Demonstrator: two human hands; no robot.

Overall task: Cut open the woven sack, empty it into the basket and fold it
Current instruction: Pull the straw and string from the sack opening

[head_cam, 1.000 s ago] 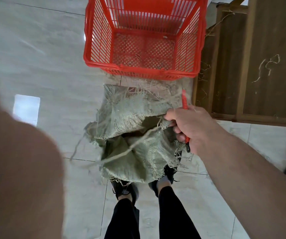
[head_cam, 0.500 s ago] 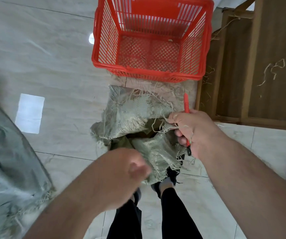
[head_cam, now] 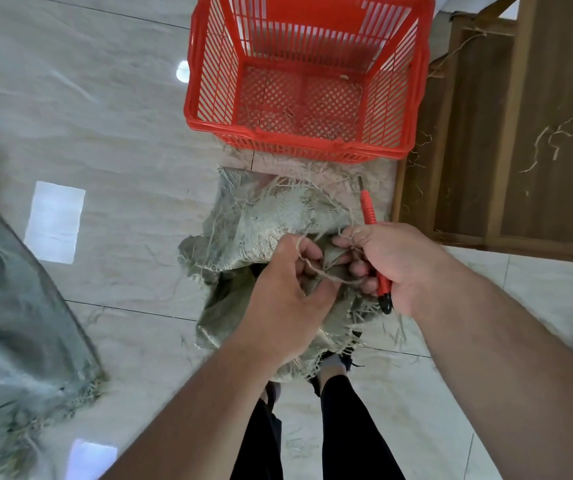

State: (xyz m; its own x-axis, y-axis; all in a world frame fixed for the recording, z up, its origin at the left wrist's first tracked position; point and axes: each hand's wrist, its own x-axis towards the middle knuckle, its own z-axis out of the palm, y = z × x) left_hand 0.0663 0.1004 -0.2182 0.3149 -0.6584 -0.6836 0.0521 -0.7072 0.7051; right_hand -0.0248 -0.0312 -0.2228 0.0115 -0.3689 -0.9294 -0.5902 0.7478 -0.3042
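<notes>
The sack (head_cam: 261, 216) stands on the tiled floor (head_cam: 122, 133) right in front of my feet, just before the red basket (head_cam: 307, 95), which holds only a few loose fibres. The mouth of the sack is already cut and frayed, with many threads hanging out.

My left hand (head_cam: 287, 289) has its fingers curled into the cloth at the opening, and a thin string (head_cam: 316, 268) runs across them. My right hand (head_cam: 392, 261) grips the red cutter (head_cam: 370, 216) in the palm, the blade end pointing toward the basket, while the front fingers of this hand pinch the frayed edge of the sack. So both hands are closed on something — neither one is spread.

I judge the cloth to be soft and light, but rough and a little slippery, and the frayed edge will pull apart if I hold only threads. Better to take a full fold of the woven part, below the fringe, one hand on each side of the mouth. How heavy the contents are I cannot tell — they are hidden inside. The cutter in my right hand makes this grip weaker.
</notes>
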